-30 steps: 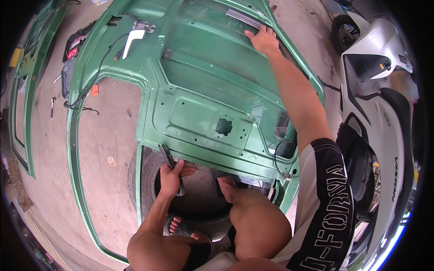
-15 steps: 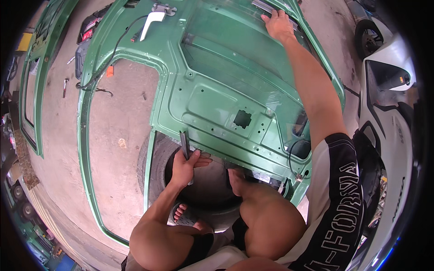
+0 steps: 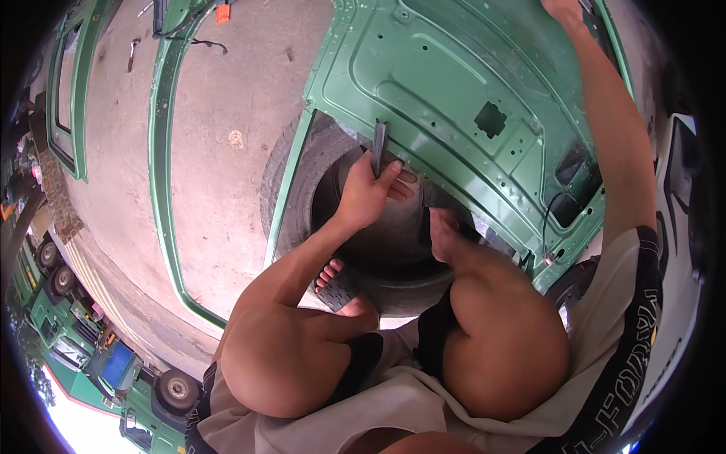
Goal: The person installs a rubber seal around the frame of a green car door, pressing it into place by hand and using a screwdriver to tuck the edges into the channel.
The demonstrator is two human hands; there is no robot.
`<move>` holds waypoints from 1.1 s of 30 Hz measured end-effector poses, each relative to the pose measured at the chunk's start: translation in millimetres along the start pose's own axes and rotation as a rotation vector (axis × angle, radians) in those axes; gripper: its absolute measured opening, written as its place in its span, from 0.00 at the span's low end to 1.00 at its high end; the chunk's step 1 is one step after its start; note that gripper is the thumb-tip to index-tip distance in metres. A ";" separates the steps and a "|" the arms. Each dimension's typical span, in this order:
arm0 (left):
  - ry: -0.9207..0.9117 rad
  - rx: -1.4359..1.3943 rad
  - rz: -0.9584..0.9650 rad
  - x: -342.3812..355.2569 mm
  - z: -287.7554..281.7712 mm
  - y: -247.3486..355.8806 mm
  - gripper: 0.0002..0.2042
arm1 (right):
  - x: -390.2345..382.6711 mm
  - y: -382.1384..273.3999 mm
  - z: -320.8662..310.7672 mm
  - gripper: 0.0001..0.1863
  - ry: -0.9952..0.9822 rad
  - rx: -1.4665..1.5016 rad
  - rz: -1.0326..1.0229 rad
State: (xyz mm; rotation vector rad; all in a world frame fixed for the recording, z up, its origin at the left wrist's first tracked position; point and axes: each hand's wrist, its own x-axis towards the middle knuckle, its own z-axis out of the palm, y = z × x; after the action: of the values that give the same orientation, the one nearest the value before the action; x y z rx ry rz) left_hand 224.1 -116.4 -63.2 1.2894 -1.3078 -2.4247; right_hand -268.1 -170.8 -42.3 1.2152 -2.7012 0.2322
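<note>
Your left hand (image 3: 369, 193) grips the dark strip (image 3: 380, 144), fingers partly extended, at 12 o'clock by the lower edge of the green door (image 3: 442, 94). Tire (image 3: 308, 181) below. Your right hand (image 3: 563, 7) (mostly cropped) is at 1 o'clock; can't tell its grip.

Right short sleeve of pale cloth with a black band (image 3: 641, 340): large white-outlined capital letters running lengthwise down the band
White glossy plastic motorbike bodywork (image 3: 679, 310): dark lettering, too faint to read
</note>
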 end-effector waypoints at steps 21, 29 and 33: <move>-0.204 -0.683 0.124 -107.5 -65.0 23.0 0.26 | -353.5 -228.8 -173.2 0.24 -1.259 0.655 -0.427; -0.533 -1.043 0.285 -115.0 -113.2 78.2 0.21 | -379.5 -244.4 -130.9 0.25 -1.169 0.877 -0.511; -0.809 -1.156 0.402 -137.8 -116.6 138.9 0.17 | -370.4 -233.7 -142.0 0.19 -1.139 0.854 -0.576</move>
State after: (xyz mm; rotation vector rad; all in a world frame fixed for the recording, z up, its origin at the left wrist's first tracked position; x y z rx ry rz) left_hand 355.9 -217.1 92.8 -0.2308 0.0140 -2.6302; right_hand 162.4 -25.5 31.9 3.0739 -2.8551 0.8884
